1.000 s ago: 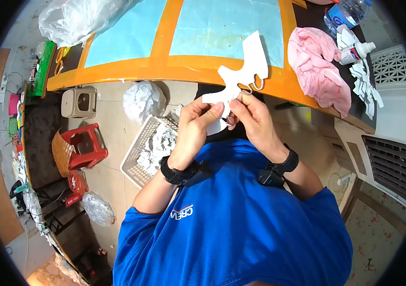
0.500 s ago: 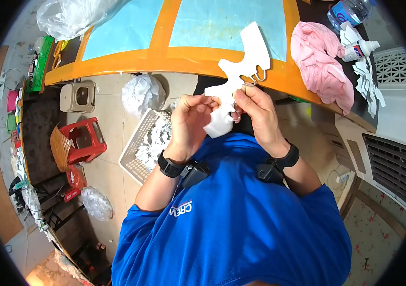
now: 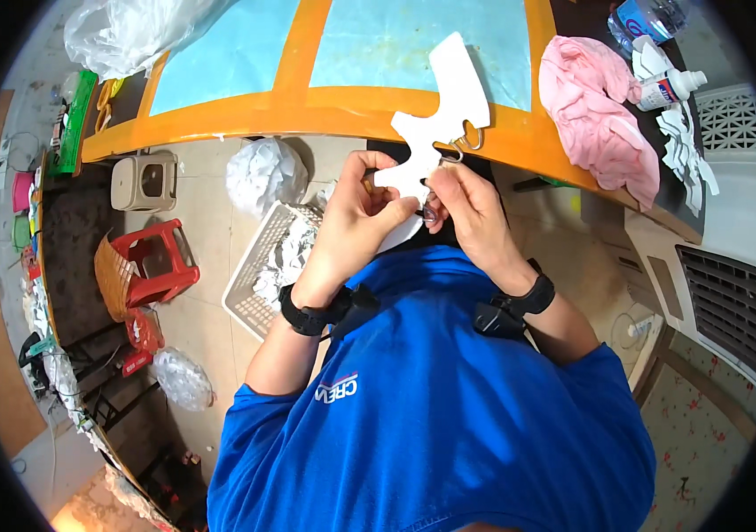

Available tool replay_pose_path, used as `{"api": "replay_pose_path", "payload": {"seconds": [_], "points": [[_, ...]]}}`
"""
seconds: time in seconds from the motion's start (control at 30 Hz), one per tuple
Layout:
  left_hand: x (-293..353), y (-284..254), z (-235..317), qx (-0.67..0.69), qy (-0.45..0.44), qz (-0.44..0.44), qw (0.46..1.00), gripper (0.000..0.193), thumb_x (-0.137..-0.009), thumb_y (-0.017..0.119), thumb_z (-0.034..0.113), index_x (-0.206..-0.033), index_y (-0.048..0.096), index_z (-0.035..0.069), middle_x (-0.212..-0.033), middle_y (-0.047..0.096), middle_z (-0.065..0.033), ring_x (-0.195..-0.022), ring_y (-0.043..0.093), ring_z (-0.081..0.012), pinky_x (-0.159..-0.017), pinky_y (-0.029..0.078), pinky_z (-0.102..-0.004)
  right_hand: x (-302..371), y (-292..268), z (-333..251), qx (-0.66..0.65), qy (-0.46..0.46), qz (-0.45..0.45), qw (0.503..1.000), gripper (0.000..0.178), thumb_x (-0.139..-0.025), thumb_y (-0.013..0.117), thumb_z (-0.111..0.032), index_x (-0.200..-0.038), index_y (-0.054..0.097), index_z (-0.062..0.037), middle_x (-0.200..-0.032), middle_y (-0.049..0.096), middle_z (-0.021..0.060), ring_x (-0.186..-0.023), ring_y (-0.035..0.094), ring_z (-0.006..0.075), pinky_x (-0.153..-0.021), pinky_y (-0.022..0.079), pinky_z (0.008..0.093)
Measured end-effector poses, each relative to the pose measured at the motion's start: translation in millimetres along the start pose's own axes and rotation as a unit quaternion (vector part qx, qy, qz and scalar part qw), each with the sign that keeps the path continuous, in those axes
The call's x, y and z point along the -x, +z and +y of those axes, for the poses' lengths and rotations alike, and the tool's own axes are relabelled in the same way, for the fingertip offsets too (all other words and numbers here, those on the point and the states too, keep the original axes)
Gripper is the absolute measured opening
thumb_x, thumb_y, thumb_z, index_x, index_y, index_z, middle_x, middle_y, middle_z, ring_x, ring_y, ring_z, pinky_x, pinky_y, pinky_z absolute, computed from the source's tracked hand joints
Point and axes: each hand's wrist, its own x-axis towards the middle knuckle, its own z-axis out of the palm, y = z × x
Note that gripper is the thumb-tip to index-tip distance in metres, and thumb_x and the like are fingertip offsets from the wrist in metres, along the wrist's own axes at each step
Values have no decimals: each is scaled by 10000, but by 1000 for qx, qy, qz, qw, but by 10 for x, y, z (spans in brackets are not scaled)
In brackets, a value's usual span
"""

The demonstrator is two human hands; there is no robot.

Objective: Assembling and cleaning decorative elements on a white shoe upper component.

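A white, flat, irregularly cut piece with curved notches along its sides is held up in front of my body, its far end over the table edge. Silver metal hooks stick out from its right side. My left hand is closed on the near part, with the thumb lying across it. Beside it, my right hand pinches the right edge, near another small metal part that its fingers partly hide. The piece's lowest end is mostly covered by my left hand.
The table has blue sheets and orange tape. On its right lie a pink cloth, a small white bottle and white scraps. A basket of white pieces, a full plastic bag and stools stand on the floor.
The white piece has shifted slightly left and turned more upright. My left thumb has moved across its near part, covering more of the lower end. My right hand still pinches its right edge.
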Motion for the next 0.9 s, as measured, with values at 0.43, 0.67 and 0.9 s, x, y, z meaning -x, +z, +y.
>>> {"api": "replay_pose_path", "payload": {"seconds": [0.43,0.67,0.9], "points": [[30,142,-20,57,-1,16,998,354,-909,488,122,-1248,419,47,-919,590,-51,-819,529,-94,-728,435,-252,143,-41,-24,8,33,-62,998,96,-967,566,-104,-923,541,-23,-796,572,13,-699,578,69,-642,493,228],[22,106,40,82,-50,20,995,431,-911,573,255,-1261,449,35,-883,590,-26,-768,540,-77,-696,420,-213,123,-40,5,3,32,-54,998,99,-951,579,-97,-900,539,-22,-790,572,9,-669,567,61,-613,489,226],[-9,88,-57,53,9,7,999,429,-883,666,61,-1232,420,13,-930,638,-66,-789,610,-87,-666,484,-227,122,-19,-41,37,43,-71,996,107,-954,576,-98,-894,526,-24,-740,570,6,-655,566,68,-599,482,231]]}}
